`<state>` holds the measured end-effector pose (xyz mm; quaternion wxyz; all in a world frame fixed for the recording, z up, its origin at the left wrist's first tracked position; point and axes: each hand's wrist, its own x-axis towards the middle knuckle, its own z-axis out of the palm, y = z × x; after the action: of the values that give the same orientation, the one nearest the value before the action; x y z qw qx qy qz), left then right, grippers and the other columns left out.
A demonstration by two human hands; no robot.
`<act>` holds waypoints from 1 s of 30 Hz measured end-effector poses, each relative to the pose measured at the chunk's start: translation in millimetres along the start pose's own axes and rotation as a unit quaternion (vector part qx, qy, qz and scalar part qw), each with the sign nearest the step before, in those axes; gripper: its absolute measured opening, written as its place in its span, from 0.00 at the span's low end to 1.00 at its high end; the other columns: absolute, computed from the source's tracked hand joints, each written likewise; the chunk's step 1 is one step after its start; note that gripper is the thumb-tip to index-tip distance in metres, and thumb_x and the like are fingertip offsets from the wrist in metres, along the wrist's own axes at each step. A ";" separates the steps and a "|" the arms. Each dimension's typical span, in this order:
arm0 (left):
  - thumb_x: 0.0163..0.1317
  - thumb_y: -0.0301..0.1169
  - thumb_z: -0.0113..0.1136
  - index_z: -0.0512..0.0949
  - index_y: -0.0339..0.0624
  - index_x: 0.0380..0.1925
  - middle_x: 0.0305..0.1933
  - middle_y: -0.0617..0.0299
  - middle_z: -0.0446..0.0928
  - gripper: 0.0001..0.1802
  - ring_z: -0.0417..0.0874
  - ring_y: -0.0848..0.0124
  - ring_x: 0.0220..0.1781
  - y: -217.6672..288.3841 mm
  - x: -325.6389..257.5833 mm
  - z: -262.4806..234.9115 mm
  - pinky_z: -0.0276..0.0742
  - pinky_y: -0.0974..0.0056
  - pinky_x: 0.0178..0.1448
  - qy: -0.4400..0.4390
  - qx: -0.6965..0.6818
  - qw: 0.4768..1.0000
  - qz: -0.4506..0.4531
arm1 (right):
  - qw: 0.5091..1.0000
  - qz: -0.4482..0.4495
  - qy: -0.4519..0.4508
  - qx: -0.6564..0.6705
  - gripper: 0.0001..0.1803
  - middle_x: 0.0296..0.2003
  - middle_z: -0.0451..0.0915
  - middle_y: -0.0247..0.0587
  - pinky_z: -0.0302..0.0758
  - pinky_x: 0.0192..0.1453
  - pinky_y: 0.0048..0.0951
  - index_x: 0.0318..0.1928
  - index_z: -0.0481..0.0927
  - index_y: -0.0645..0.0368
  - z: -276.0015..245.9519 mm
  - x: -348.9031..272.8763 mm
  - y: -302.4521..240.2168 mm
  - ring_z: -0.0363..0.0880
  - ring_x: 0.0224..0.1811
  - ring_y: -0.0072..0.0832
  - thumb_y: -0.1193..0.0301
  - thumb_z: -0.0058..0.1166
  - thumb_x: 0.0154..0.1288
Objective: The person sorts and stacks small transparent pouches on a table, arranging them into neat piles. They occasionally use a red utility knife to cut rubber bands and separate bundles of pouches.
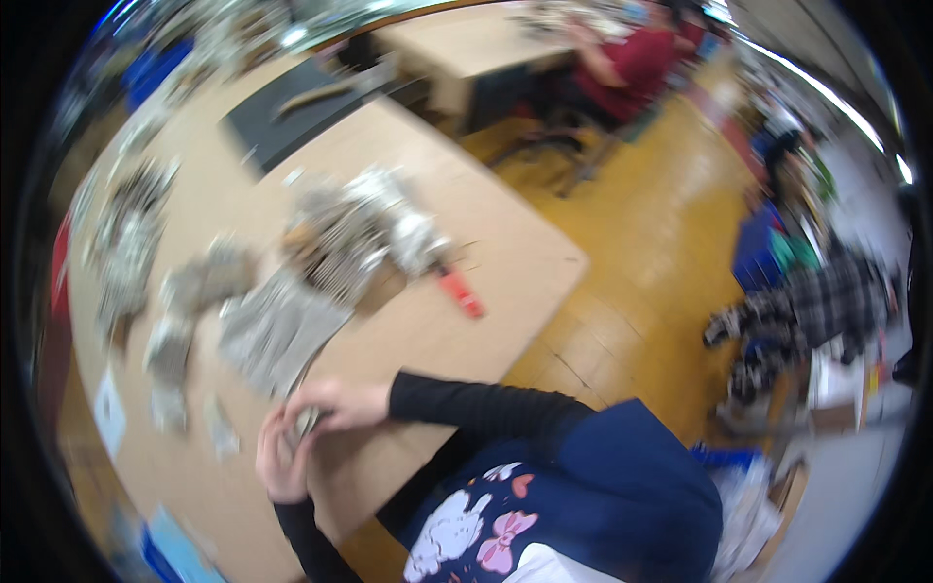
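Note:
My left hand (pixel 282 459) and my right hand (pixel 342 402) meet over the near edge of the table. Their fingers are closed around a small greyish piece (pixel 307 421), mostly covered and too blurred to name. Just beyond the fingers lies a flat grey bundle (pixel 282 332), its near corner close to my right hand. Behind it a pile of thin grey strips (pixel 340 238), partly in shiny clear plastic, sits on the tabletop. A red-handled tool (pixel 460 293) rests at the pile's right side.
The light wooden table (pixel 437 335) carries several more plastic-wrapped bundles (pixel 131 248) along its left. A dark mat (pixel 301 112) with a long tan object lies at the far side. Beyond the right edge is a yellow floor (pixel 641 243); a person in red (pixel 632 73) sits at another table.

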<state>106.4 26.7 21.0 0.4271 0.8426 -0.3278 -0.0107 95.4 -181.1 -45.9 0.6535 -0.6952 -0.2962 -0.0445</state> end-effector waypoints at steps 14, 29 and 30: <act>0.50 0.26 0.74 0.78 0.41 0.44 0.56 0.52 0.80 0.20 0.81 0.58 0.59 1.0 -8.7 -8.6 0.75 0.58 0.62 0.057 -0.120 0.989 -0.069 | 0.986 0.157 -0.035 -0.033 0.31 0.56 0.76 0.51 0.72 0.63 0.39 0.65 0.67 0.60 -0.6 0.2 -8.8 0.76 0.60 0.43 0.71 0.64 0.63; 0.52 0.24 0.74 0.76 0.37 0.53 0.57 0.51 0.79 0.27 0.77 0.64 0.64 -5.9 -21.1 -39.3 0.68 0.58 0.70 0.155 -0.163 0.970 -0.090 | 0.980 0.196 -0.030 -0.022 0.30 0.53 0.78 0.47 0.74 0.61 0.34 0.63 0.68 0.62 0.6 2.2 -16.1 0.78 0.57 0.33 0.73 0.65 0.64; 0.51 0.25 0.74 0.76 0.37 0.54 0.57 0.52 0.80 0.28 0.78 0.65 0.63 -4.1 -20.0 -34.1 0.68 0.59 0.70 0.142 -0.120 0.979 -0.081 | 0.979 0.198 -0.028 -0.027 0.29 0.53 0.78 0.47 0.74 0.60 0.34 0.63 0.68 0.62 0.4 2.0 -16.1 0.78 0.57 0.33 0.73 0.65 0.64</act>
<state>103.1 64.0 34.4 0.5651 0.8019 -0.1908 0.0351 89.3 -180.5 -30.9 0.6216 -0.7585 -0.1698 0.0975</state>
